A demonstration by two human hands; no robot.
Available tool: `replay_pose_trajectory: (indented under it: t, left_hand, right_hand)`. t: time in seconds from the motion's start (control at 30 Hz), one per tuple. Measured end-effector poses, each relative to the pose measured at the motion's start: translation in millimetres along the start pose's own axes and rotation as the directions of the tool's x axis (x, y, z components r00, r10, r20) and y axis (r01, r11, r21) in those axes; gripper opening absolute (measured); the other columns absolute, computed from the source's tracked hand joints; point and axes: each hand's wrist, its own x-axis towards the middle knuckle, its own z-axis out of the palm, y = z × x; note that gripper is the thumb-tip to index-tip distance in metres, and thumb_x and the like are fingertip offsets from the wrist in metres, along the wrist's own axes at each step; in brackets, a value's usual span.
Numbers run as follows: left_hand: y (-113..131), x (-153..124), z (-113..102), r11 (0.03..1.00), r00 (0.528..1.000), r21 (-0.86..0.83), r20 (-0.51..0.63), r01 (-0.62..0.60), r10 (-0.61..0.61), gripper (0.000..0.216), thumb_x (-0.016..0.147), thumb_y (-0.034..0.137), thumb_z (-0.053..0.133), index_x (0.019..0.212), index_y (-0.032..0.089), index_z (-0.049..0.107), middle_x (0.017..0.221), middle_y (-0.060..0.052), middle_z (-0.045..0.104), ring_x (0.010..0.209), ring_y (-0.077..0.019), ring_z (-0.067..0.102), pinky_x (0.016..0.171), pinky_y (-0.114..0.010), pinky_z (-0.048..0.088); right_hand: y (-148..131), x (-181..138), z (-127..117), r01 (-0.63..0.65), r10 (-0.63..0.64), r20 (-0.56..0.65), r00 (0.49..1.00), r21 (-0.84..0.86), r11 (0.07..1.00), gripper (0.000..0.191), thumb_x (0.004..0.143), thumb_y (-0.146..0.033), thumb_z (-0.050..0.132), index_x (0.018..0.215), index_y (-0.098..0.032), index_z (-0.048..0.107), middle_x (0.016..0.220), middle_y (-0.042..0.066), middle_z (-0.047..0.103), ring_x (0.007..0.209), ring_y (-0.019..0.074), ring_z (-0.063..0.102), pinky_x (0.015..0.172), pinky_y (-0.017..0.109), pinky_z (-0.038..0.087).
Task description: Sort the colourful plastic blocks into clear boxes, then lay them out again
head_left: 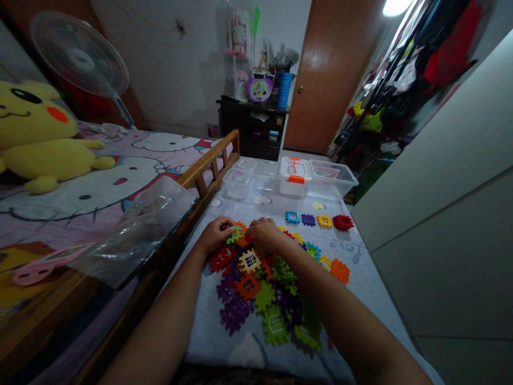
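A pile of colourful notched plastic building blocks lies on the cloth in front of me. At its far left edge, my left hand is closed, with thumb and fingertips against a light green block. Close beside it, my right hand curls down over the pile by some orange pieces; its fingertips and whatever they hold are hidden. Nearer me lie a yellow block with a white window, an orange window block, a purple block and a green window block.
Beyond the pile stands a row of single blocks: blue, purple, yellow, and a red stack. Clear plastic bins and an orange-latched box stand at the far end. A wooden bed rail runs along the left.
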Motion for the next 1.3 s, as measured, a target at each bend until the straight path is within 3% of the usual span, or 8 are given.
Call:
replay_pose_trajectory:
  t: [0.3, 0.4, 0.5, 0.73, 0.97, 1.1, 1.2, 1.3]
  left_hand:
    - [5.1, -1.7, 0.8, 0.999, 0.999, 0.014, -0.014, 0.037, -0.036, 0.027, 0.073, 0.044, 0.06, 0.08, 0.019, 0.068, 0.088, -0.005, 0.067, 0.085, -0.0232, 0.063, 0.083, -0.036, 0.05]
    - [4.9, -1.1, 0.6, 0.999, 1.0, 0.03, -0.01, 0.027, -0.026, 0.027, 0.073, 0.044, 0.06, 0.08, 0.019, 0.07, 0.09, -0.006, 0.067, 0.088, -0.0241, 0.064, 0.085, -0.036, 0.05]
    - [2.5, -0.8, 0.7, 0.999, 1.0, 0.039, -0.004, 0.02, -0.02, 0.028, 0.074, 0.045, 0.061, 0.082, 0.019, 0.07, 0.091, -0.006, 0.068, 0.089, -0.0239, 0.064, 0.086, -0.036, 0.05]
    - [-2.2, -0.5, 2.1, 0.998, 1.0, 0.058, 0.01, 0.008, -0.009, 0.028, 0.076, 0.044, 0.06, 0.084, 0.019, 0.069, 0.094, -0.005, 0.067, 0.09, -0.0226, 0.064, 0.086, -0.035, 0.05]
    - [-1.1, 0.1, 2.7, 0.998, 1.0, 0.058, -0.004, 0.014, -0.013, 0.028, 0.074, 0.043, 0.06, 0.084, 0.019, 0.069, 0.092, -0.005, 0.066, 0.087, -0.0221, 0.063, 0.084, -0.036, 0.05]
    - [-0.8, 0.2, 2.4, 0.998, 1.0, 0.056, -0.001, 0.003, -0.003, 0.029, 0.074, 0.045, 0.06, 0.083, 0.019, 0.07, 0.093, -0.005, 0.067, 0.09, -0.0228, 0.063, 0.087, -0.036, 0.05]
    - [-1.6, 0.3, 2.1, 0.998, 1.0, 0.055, 0.008, 0.004, -0.004, 0.03, 0.075, 0.046, 0.06, 0.083, 0.019, 0.07, 0.095, -0.006, 0.067, 0.092, -0.0229, 0.064, 0.088, -0.036, 0.05]
    - [-2.8, 0.4, 1.7, 0.998, 1.0, 0.062, 0.016, -0.001, 0.0, 0.03, 0.076, 0.046, 0.06, 0.085, 0.019, 0.07, 0.095, -0.006, 0.067, 0.093, -0.0234, 0.064, 0.089, -0.037, 0.049]
  right_hand:
    - [11.8, -10.1, -1.9, 0.081, -0.054, -0.129, 0.99, 0.215, 0.973, 0.025, 0.086, -0.013, 0.055, 0.105, -0.017, 0.071, 0.111, 0.008, 0.071, 0.101, 0.0196, 0.062, 0.093, 0.031, 0.042]
    - [7.4, -10.0, -1.7, 0.055, -0.04, -0.083, 0.996, 0.187, 0.981, 0.037, 0.082, -0.013, 0.058, 0.118, -0.021, 0.066, 0.126, 0.008, 0.067, 0.114, 0.0239, 0.057, 0.097, 0.037, 0.042]
    - [-1.5, -8.1, -1.5, 0.046, -0.044, -0.016, 0.999, 0.111, 0.993, 0.035, 0.081, -0.012, 0.059, 0.113, -0.024, 0.067, 0.13, 0.005, 0.065, 0.119, 0.0269, 0.054, 0.096, 0.04, 0.042]
    - [-7.2, -7.3, 0.3, 0.047, -0.044, -0.044, 0.998, 0.057, 0.997, 0.021, 0.089, -0.015, 0.055, 0.099, -0.023, 0.071, 0.115, 0.005, 0.072, 0.111, 0.0236, 0.058, 0.092, 0.035, 0.04]
    - [2.7, -20.4, -4.7, 0.101, -0.078, -0.114, 0.99, 0.204, 0.974, 0.019, 0.087, -0.011, 0.055, 0.092, -0.017, 0.072, 0.099, 0.006, 0.073, 0.093, 0.0173, 0.062, 0.088, 0.028, 0.042]
    - [4.1, -22.2, -7.2, 0.052, -0.009, -0.162, 0.987, 0.259, 0.965, 0.024, 0.086, -0.015, 0.058, 0.107, -0.016, 0.07, 0.11, 0.008, 0.073, 0.102, 0.0202, 0.062, 0.094, 0.032, 0.042]
    - [-0.7, -15.6, -5.5, 0.006, 0.014, -0.092, 0.996, 0.214, 0.977, 0.042, 0.084, -0.018, 0.06, 0.126, -0.019, 0.063, 0.127, 0.011, 0.067, 0.117, 0.0258, 0.058, 0.097, 0.038, 0.043]
    - [-5.3, -7.4, -1.4, -0.007, 0.011, -0.026, 1.0, 0.159, 0.987, 0.043, 0.084, -0.017, 0.058, 0.126, -0.025, 0.061, 0.124, 0.009, 0.069, 0.115, 0.027, 0.059, 0.094, 0.041, 0.044]
